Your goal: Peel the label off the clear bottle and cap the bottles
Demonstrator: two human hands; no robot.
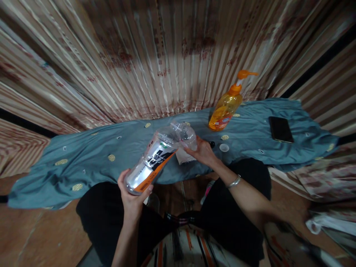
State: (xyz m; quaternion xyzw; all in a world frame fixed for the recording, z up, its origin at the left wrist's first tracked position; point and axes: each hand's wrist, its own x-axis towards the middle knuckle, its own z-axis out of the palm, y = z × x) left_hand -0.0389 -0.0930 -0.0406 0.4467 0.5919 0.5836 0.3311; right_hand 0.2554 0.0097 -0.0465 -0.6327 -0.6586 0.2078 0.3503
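Note:
My left hand point(132, 193) is wrapped round the lower end of a clear plastic bottle point(151, 163) with a silver, black and orange label. The bottle is tilted, its upper end leaning away and to the right. At that end my right hand point(203, 150) grips a clear, rounded plastic piece point(190, 139), perhaps a cup or a cut bottle top. The two overlap in view, and I cannot tell exactly how they meet. Below the clear piece, a whitish flat item point(185, 156) lies on the cloth, partly hidden.
A pump bottle point(222, 113) of orange liquid stands at the back right. A small white cap point(224, 148) and a small black object point(211, 144) lie near my right hand. A dark phone point(280, 129) rests farther right on the blue-green cloth point(97, 148). Curtains point(167, 63) hang behind.

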